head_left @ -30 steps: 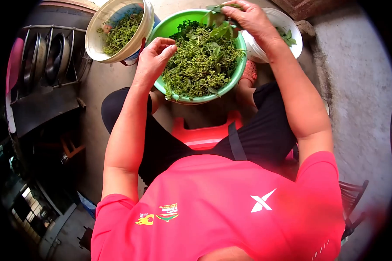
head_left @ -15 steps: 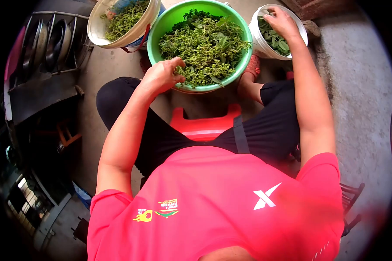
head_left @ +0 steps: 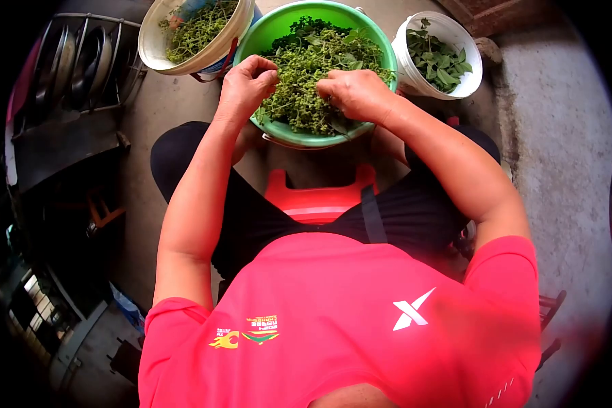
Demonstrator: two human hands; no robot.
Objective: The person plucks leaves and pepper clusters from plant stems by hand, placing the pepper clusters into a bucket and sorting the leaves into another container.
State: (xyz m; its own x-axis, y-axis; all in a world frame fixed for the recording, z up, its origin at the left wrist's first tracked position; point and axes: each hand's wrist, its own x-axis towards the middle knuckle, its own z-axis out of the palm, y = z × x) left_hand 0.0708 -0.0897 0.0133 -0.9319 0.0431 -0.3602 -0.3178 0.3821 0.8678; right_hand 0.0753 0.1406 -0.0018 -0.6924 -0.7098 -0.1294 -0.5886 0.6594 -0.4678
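A green basin (head_left: pixel 381 54) full of green sprigs with small round berries (head_left: pixel 306 88) stands in front of my knees. Over its left side is my left hand (head_left: pixel 248 90), thumb and fingers pinched together; what they grip is too small to make out. My right hand (head_left: pixel 359 95) is closed at the right part of the heap, its fingertips among the sprigs and partly hidden. To the right stands a white bucket (head_left: pixel 402 51) with loose green leaves (head_left: pixel 440 64) in it.
At the upper left, a cream bucket (head_left: pixel 151 41) holds more berry sprigs. A red plastic stool (head_left: pixel 313 200) is between my legs. Dark pans (head_left: pixel 92 68) stand in a metal rack at the left. A stone-like lump (head_left: pixel 488 51) lies beside the white bucket.
My right hand has moved left from the white bucket to the heap in the basin and closed there. My left hand has risen slightly and drawn its fingers into a pinch.
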